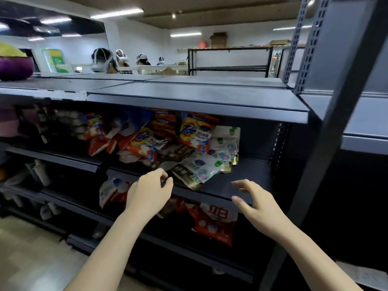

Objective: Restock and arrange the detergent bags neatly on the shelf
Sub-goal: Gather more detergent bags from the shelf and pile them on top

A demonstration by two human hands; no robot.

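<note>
Two bare hands reach toward a dark metal shelf (241,181) stocked with a jumble of detergent bags. The left hand (150,192) hovers at the shelf edge with fingers loosely curled, holding nothing, just beside a white and gold detergent bag (196,171) lying flat at the front. The right hand (258,204) hangs empty, fingers spread, over the bare part of the shelf; orange Tide bags (194,133) lean behind.
</note>
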